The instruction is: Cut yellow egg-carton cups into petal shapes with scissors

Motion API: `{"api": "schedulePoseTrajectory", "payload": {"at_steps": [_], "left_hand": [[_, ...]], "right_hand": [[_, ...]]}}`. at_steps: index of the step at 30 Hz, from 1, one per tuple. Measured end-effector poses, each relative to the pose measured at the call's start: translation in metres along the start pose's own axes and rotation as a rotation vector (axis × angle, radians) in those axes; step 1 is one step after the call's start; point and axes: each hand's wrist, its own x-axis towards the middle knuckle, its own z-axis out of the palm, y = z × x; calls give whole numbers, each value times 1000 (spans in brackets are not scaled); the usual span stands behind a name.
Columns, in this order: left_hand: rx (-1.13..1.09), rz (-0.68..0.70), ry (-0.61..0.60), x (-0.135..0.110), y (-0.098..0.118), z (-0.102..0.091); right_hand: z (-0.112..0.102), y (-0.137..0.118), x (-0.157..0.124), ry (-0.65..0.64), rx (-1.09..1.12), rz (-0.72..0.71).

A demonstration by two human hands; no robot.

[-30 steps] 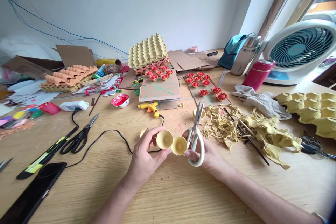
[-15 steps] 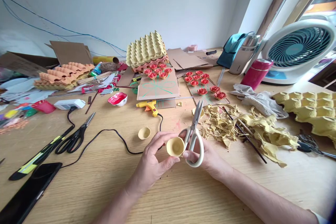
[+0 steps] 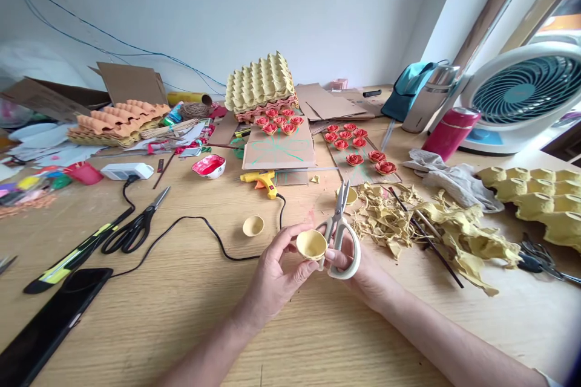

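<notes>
Between the thumb and fingers of my left hand is a small yellow egg-carton cup, its open mouth tipped toward me. My right hand grips white-handled scissors, their blades pointing up and away, slightly parted. The right thumb is close beside the cup's right edge; I cannot tell if it touches. A second carton cup sits on the table to the left. Another cup stands behind the blades, partly hidden. Yellow carton scraps are heaped to the right.
A yellow glue gun lies ahead, its black cord crossing the table leftward. Black scissors, a utility knife and a phone are at left. Red paper roses rest on cardboard behind. Egg trays lie at right.
The cup has tilted in my left hand, showing more of its outer side. The view has shifted slightly, and the scissors stay in my right hand.
</notes>
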Motion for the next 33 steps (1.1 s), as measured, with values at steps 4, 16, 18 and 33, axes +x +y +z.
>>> {"api": "schedulePoseTrajectory", "payload": {"at_steps": [4,16,18,33], "left_hand": [[78,59,89,-1,6,1],[467,216,91,-3,-1,-2],[464,224,57,-4,-1,0],[-237,-191,-76,-1,-6,-2]], "right_hand": [[-1,2,1,21,-79,-12],[7,0,-8,58,-280,-227],[8,1,-9,57,-323,-218],[1,-8,-10,61,-531,-199]]}}
